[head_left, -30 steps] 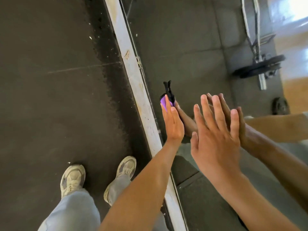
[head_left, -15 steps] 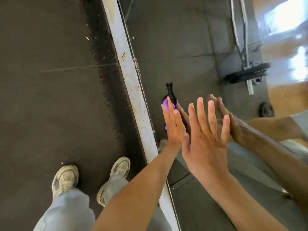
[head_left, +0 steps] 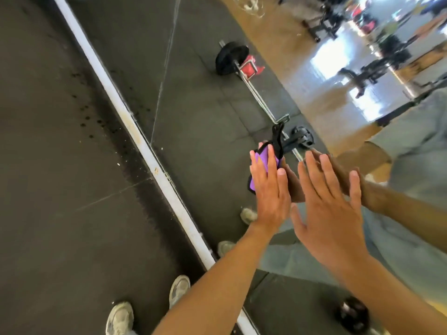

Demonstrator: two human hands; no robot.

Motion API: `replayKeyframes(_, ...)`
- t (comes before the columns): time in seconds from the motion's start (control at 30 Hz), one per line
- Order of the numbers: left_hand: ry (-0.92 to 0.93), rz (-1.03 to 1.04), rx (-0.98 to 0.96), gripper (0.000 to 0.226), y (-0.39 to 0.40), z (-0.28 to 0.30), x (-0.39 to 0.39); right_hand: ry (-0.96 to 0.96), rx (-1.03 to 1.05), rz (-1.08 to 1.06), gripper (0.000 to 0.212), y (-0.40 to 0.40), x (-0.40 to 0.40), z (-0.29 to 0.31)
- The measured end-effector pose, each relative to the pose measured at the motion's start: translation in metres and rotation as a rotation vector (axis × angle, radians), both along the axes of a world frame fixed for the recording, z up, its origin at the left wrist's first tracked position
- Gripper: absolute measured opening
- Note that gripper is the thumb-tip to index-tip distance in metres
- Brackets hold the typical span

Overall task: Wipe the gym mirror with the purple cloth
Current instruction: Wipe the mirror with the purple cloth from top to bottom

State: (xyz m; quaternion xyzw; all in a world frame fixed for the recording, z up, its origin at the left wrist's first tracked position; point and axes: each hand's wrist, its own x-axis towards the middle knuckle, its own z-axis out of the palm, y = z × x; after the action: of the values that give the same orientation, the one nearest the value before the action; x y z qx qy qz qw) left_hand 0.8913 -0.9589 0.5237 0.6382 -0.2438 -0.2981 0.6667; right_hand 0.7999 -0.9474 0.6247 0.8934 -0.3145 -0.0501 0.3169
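Note:
The gym mirror (head_left: 208, 131) fills the right half of the view, above a white frame strip (head_left: 135, 131) at its base. My left hand (head_left: 268, 189) lies flat with straight fingers on the purple cloth (head_left: 262, 163), pressing it against the glass. A black edge or strap of the cloth sticks up past my fingertips. My right hand (head_left: 331, 209) is spread flat against the mirror just to the right, holding nothing. Both hands' reflections meet them in the glass.
Dark rubber floor (head_left: 60, 165) lies left of the frame strip, and my shoes (head_left: 145, 308) stand on it at the bottom. The mirror reflects a barbell with a black plate (head_left: 232, 58), a red item, distant gym machines and my trousers.
The view has swung up and to the right, showing more of the reflected gym. My left hand with the cloth has slid up the glass, and more purple shows under my fingers.

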Motion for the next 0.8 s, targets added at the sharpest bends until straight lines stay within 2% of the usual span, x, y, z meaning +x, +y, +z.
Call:
replayKeyframes(0.03, -0.106, -0.013, -0.031, 0.093, 0.001, 0.01, -0.003, -0.029, -0.02, -0.011, 0.075, 0.002, -0.005, 0.02)
replayKeyframes(0.1, -0.306, -0.045, -0.11, 0.074, -0.003, 0.037, -0.007, -0.081, -0.076, -0.022, 0.076, 0.005, -0.015, 0.061)
replayKeyframes(0.2, -0.536, -0.021, -0.276, 0.055, -0.013, 0.09, -0.009, -0.157, -0.159, -0.034, 0.078, 0.01, -0.033, 0.114)
replayKeyframes(0.33, -0.938, 0.013, -0.513, 0.056, -0.013, 0.156, -0.01, -0.361, -0.229, -0.082, 0.079, 0.016, -0.053, 0.161)
replayKeyframes(0.47, -1.218, -0.071, -0.522, 0.061, -0.01, 0.193, -0.01, -0.543, -0.275, -0.166, 0.078, 0.021, -0.078, 0.196)
replayKeyframes(0.57, -1.543, -0.121, -0.634, 0.057, -0.017, 0.212, 0.003, -0.576, -0.282, -0.164, 0.078, 0.02, -0.086, 0.202)
replayKeyframes(0.63, -1.639, -0.174, -0.695, 0.043, -0.025, 0.229, 0.027, -0.54, -0.293, -0.187, 0.08, 0.017, -0.084, 0.2)
replayKeyframes(0.7, -1.698, -0.131, -0.708, 0.039, -0.031, 0.25, 0.05, -0.545, -0.325, -0.211, 0.08, 0.014, -0.08, 0.197)
replayKeyframes(0.77, -1.645, -0.075, -0.702, 0.042, -0.038, 0.272, 0.07, -0.559, -0.329, -0.236, 0.08, 0.011, -0.076, 0.193)
replayKeyframes(0.8, -1.553, -0.043, -0.693, 0.045, -0.041, 0.286, 0.081, -0.58, -0.317, -0.235, 0.081, 0.01, -0.072, 0.192)
